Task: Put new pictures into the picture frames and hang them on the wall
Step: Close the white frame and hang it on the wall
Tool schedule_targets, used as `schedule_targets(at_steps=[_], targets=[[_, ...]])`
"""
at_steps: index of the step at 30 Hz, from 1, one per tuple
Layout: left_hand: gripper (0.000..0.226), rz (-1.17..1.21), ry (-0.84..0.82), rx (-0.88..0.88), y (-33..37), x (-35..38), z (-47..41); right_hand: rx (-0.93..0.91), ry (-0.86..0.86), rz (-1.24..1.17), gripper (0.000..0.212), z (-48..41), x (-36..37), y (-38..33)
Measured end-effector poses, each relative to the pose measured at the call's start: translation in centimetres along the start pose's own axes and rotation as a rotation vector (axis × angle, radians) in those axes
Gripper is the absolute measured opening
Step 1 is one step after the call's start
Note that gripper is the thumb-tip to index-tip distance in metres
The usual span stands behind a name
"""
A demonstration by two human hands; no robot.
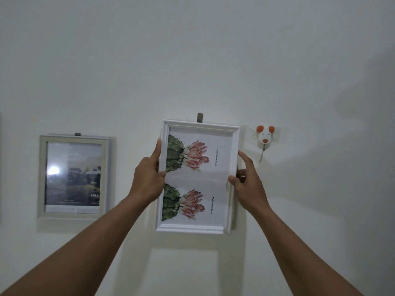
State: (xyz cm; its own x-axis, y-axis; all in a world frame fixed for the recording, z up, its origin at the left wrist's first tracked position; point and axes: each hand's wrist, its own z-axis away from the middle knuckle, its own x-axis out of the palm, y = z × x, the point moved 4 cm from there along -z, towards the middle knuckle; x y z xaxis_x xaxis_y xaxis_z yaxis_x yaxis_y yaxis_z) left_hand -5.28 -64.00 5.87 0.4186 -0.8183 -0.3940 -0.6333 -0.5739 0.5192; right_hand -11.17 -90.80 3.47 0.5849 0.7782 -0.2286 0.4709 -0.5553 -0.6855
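A white picture frame [193, 228] is held flat against the white wall, slightly tilted. It holds a print with two cactus flowers turned sideways. My left hand [148, 177] grips its left edge, thumb on the front. My right hand [249, 181] pinches its right edge, forefinger stretched up along the side. A small grey hanger tab [200, 118] sticks up on the wall just above the frame's top edge. A second, grey-beige frame [73, 215] with a dark landscape picture hangs to the left under its own tab [77, 134].
A stick-on wall hook [264, 136] shaped like a white animal head with orange ears sits just right of the white frame, a metal hook hanging below it. Bare white wall [192, 50] spreads above and below.
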Motion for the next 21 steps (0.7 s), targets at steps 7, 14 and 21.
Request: schedule_targets(at_steps=[7,14,21], targets=[[0.084,0.007,0.102,0.017,-0.3,0.6,0.7,-0.060,0.094,0.072,0.073,0.1,-0.2,0.3],[0.084,-0.004,0.084,-0.006,0.4,0.9,1.0,-0.082,0.083,0.237,0.072,-0.6,0.0,0.0],[0.085,-0.019,0.072,-0.015,0.5,0.9,0.9,-0.059,0.056,0.323,0.072,-0.8,0.0,-0.4]])
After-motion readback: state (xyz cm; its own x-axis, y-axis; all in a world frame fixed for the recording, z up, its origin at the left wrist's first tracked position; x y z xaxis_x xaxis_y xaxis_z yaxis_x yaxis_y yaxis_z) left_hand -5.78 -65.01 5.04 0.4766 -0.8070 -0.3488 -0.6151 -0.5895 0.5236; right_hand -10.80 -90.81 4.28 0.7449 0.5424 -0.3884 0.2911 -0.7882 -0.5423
